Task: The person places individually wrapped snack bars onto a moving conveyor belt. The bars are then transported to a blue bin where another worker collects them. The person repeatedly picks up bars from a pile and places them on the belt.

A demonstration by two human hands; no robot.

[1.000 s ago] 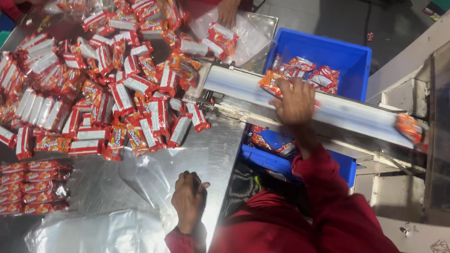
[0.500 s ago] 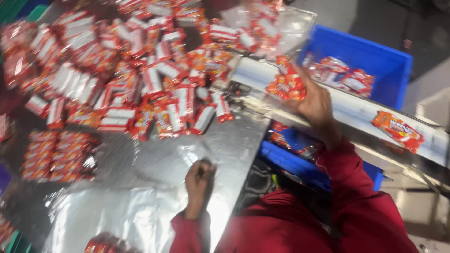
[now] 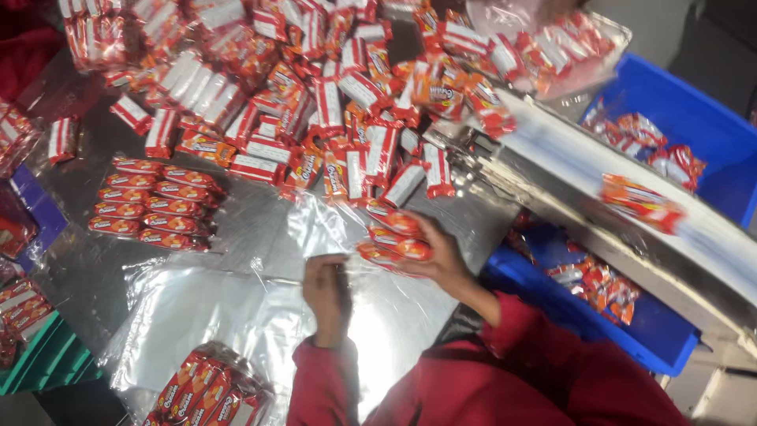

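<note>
1. Steel table (image 3: 236,229): covered up top by a loose heap of red-and-white packs (image 3: 315,102).
2. Blue bin (image 3: 678,118) at right, some packs inside; a slanted chute (image 3: 599,205) crosses over it with one blurred pack (image 3: 640,203) on it.
3. Clear bags (image 3: 197,308) lie flat on the table before the person; a filled bag (image 3: 206,390) sits at the near edge.
4. Neat stack of packs (image 3: 154,203) on the left, apart from the heap.
5. Right hand (image 3: 438,256): closed around a few packs (image 3: 393,237), held just above the table, beside the left hand.
6. Left hand (image 3: 327,288): fingers curled, pinching the clear bag's edge; grip partly blurred.
</note>
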